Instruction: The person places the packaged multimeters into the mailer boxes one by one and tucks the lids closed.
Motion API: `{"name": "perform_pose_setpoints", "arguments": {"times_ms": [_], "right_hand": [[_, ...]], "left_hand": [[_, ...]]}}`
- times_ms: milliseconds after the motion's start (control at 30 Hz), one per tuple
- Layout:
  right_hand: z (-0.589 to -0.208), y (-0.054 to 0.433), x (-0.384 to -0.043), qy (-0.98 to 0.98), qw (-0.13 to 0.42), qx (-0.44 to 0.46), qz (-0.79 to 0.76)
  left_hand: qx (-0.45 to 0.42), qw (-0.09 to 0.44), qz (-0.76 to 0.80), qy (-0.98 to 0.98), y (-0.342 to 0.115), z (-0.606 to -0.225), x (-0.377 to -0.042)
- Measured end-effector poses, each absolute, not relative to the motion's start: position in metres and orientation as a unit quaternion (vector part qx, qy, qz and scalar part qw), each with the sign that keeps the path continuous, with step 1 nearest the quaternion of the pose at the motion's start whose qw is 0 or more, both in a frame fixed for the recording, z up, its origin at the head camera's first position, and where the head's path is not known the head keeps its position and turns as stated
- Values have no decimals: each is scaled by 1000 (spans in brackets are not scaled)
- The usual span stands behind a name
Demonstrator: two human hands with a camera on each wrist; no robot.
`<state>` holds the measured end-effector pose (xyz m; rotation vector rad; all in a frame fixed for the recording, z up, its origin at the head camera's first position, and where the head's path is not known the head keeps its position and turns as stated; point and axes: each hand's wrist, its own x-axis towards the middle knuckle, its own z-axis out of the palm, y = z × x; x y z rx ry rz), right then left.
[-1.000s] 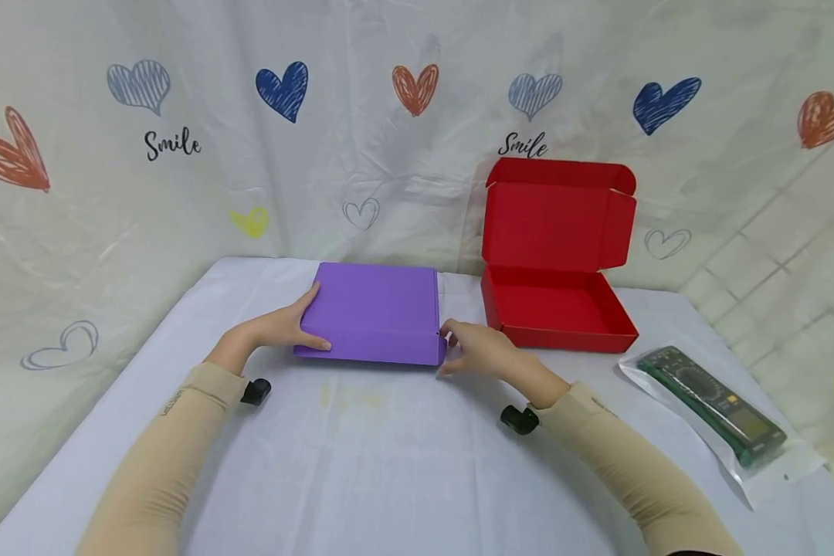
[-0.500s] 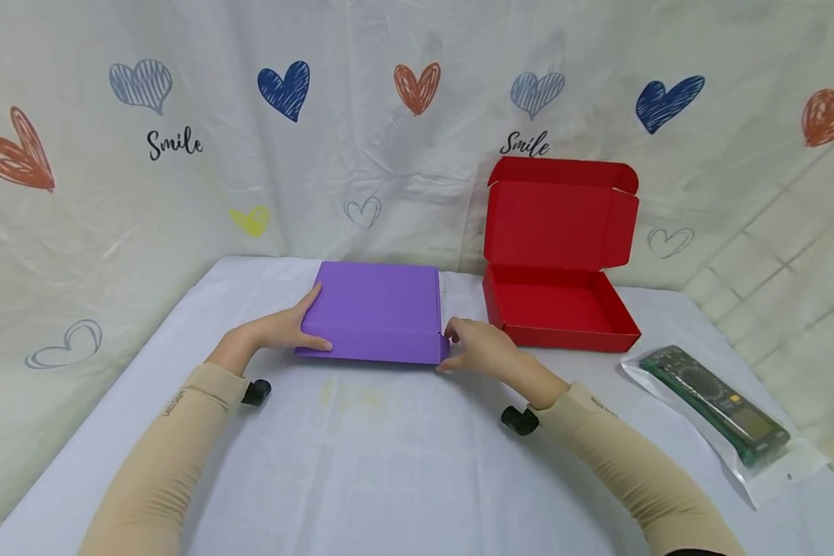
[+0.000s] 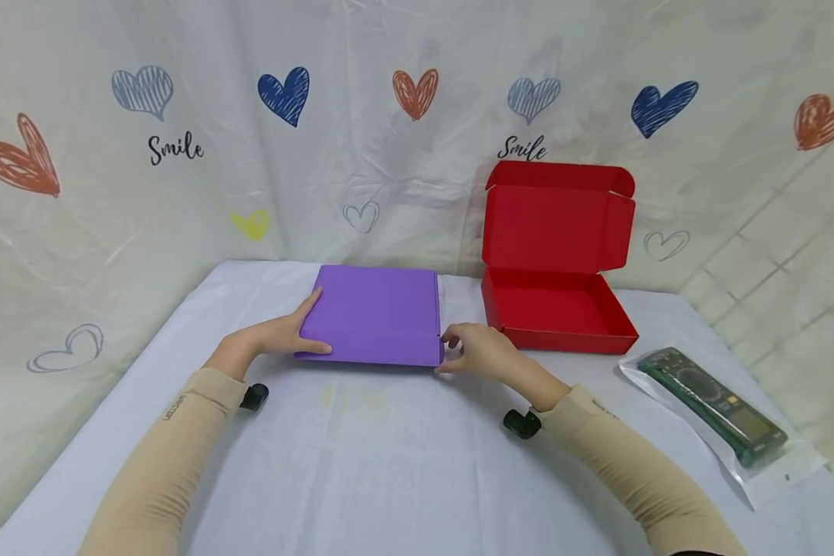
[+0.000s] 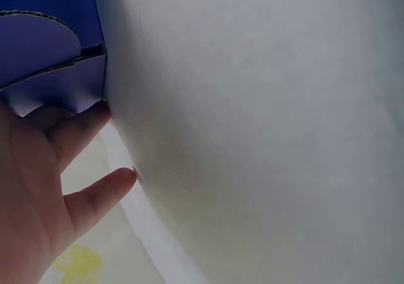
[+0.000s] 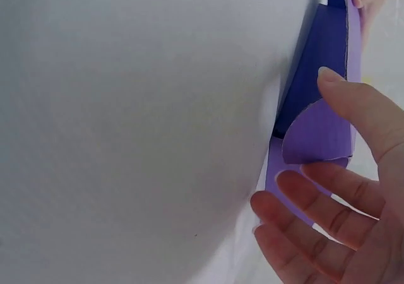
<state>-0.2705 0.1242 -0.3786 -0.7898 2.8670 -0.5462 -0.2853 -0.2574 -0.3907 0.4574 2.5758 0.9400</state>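
Observation:
A purple cardboard box (image 3: 375, 309) lies on the white table with its lid folded over. The right wrist view shows a gap under the lid's front flap and a rounded side flap (image 5: 319, 132) at the corner. My left hand (image 3: 278, 333) rests at the box's left side, fingers spread fairly straight, thumb on the front flap. In the left wrist view, fingertips touch the side wall near another rounded flap (image 4: 35, 44). At the right front corner, my right hand (image 3: 483, 351) has thumb and fingers curled about the side flap, thumb on its inner side, fingers outside.
Behind and right of my right hand stands a red cardboard box (image 3: 559, 340), its lid raised. A multimeter (image 3: 712, 401) in a clear plastic bag lies at the table's right side. A white cloth with printed hearts hangs behind the table (image 3: 347, 479).
Both hands keep nearly the same places on the purple box, and the boxes have not visibly moved. The head view shifts slightly.

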Motion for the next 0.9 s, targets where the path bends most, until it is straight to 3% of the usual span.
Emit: {"name": "perform_pose_setpoints", "arguments": {"times_ms": [400,900], "right_hand": [[-387,132,-277,914,114,-258,-292],[-383,132,-276,905,127,-276,-299]], "left_hand": [[161,180,335,911,-257,-392,-283],[161,179,337,910,-259,-391,-287]]}}
